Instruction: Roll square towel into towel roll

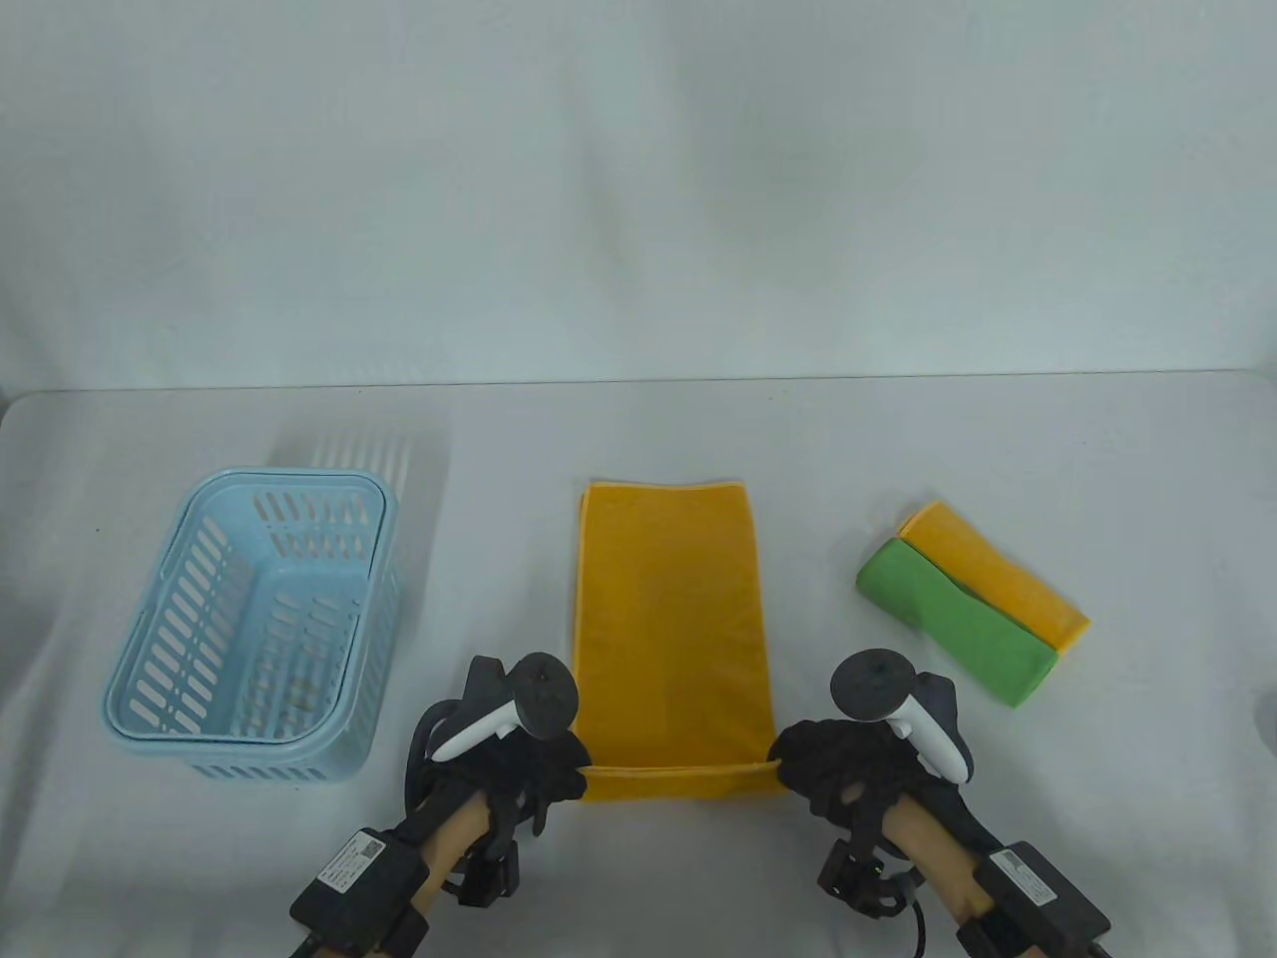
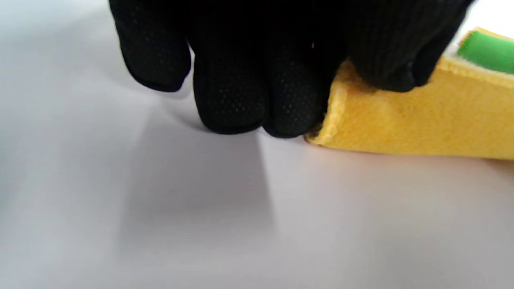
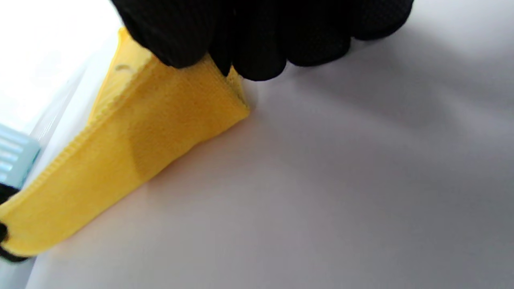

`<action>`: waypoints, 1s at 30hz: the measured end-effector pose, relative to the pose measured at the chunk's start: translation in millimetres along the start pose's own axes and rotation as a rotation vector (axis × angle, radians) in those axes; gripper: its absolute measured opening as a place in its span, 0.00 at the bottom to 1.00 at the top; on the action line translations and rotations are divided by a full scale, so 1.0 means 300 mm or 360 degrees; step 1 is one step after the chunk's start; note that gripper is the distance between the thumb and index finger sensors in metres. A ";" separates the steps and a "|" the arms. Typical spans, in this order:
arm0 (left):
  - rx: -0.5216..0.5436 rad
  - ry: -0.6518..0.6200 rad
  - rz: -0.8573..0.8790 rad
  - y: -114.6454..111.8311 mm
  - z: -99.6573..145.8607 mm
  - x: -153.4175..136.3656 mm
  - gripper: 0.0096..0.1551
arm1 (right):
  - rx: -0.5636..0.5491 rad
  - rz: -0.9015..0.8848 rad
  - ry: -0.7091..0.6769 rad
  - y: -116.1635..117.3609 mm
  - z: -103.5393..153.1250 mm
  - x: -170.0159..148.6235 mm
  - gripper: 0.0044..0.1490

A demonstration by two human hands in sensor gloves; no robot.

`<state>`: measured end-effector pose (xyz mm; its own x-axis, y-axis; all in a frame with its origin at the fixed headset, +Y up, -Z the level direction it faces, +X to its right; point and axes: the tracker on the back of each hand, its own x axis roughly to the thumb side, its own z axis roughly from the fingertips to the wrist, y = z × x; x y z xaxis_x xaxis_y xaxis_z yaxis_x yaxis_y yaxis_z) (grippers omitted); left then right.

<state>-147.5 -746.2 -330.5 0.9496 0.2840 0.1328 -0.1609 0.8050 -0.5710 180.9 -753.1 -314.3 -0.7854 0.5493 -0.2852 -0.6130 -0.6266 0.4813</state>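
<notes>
On table, both hands (image 1: 529,768) (image 1: 838,773) pinching yellow towel (image 1: 673,619)

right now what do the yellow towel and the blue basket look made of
Yellow towel: soft, matte, fuzzy cloth, probably microfibre; stitched hem shows in both wrist views. Blue basket: rigid moulded plastic, judging by its smooth slotted walls and slight sheen.

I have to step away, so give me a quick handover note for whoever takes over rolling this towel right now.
Left hand pinches the near left corner of the yellow towel; right hand pinches the near right corner.
The towel lies folded in a long strip at the table's middle, its near edge lifted and turned over.
Done: only the first turn of the roll is started.
Left: roll away from you to the far end.
A green towel and another yellow one lie folded to the right; the blue basket stands left.
</notes>
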 end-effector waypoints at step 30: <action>0.0448 0.0372 -0.0094 -0.006 -0.029 -0.018 0.32 | -0.0416 0.0078 0.0162 -0.010 -0.032 0.006 0.35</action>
<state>-150.1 -753.6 -337.2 0.9900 0.1325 -0.0485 -0.1411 0.9375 -0.3182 180.4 -755.7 -324.3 -0.8111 0.4648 -0.3552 -0.5650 -0.7796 0.2701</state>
